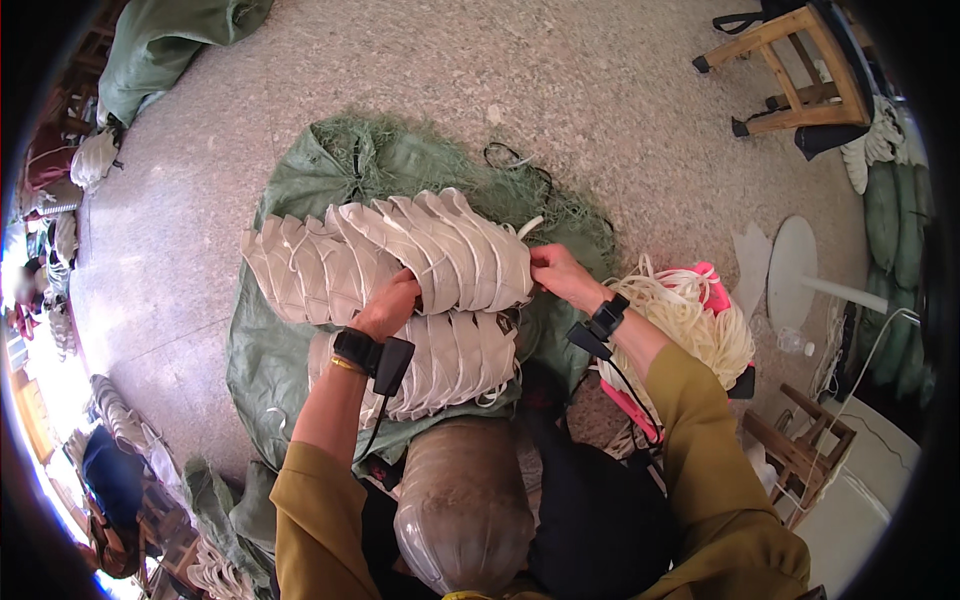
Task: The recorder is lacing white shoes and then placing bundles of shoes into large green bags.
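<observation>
- Nearest you, at lower middle of the frame, is the brown bundle (465, 505).
- Above it, mid-frame, the lower stack (455, 360) and upper stack (440, 250) of beige pieces lie on the green sack (262, 350).
- Your left hand (388, 308) bends over the upper stack's near edge; I cannot tell what its hidden fingertips grip.
- Your right hand (566, 278) seems to pinch that stack's right end; press gently, keeping layers nested.

Mustard-brown sleeves (318, 510); black wrist straps (355, 347) with black blocky modules (394, 366) and thin black cables (377, 425); slim yellow left bracelet (347, 365); black trousers (600, 510).
</observation>
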A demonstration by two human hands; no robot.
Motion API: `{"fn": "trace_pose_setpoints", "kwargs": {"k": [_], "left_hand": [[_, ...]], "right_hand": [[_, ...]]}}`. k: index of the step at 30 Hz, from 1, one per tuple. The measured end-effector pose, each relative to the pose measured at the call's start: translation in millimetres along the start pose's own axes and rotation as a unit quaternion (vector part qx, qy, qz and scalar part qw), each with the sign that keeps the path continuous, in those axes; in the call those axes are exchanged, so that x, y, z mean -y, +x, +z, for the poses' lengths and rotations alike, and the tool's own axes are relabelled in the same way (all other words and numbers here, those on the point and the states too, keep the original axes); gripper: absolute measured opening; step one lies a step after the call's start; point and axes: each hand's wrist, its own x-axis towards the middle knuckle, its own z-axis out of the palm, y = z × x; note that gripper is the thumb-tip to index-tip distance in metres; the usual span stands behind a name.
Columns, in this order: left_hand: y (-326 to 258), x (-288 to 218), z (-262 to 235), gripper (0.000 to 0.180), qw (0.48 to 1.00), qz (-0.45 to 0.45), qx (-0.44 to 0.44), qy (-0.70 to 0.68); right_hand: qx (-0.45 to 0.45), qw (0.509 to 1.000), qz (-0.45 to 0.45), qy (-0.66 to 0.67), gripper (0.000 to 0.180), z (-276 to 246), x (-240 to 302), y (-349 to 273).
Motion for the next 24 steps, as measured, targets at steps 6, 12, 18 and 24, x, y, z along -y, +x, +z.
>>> {"fn": "trace_pose_setpoints", "kwargs": {"k": [6, 12, 18, 24], "left_hand": [[22, 22, -29, 0.047, 0.991, 0.010, 0.020, 0.135], [36, 29, -45, 0.060, 0.925, 0.116, 0.035, 0.361], [30, 20, -29, 0.070, 0.723, 0.143, 0.052, 0.673], [33, 40, -38, 0.071, 0.763, 0.140, 0.028, 0.631]], "right_hand": [[0.052, 0.998, -0.021, 0.035, 0.030, 7, -5, 16], [0.057, 0.993, -0.023, 0.103, 0.031, 23, 3, 28], [0.037, 0.984, 0.017, 0.175, 0.030, 26, -10, 34], [0.087, 0.996, -0.027, -0.017, 0.038, 18, 9, 37]]}}
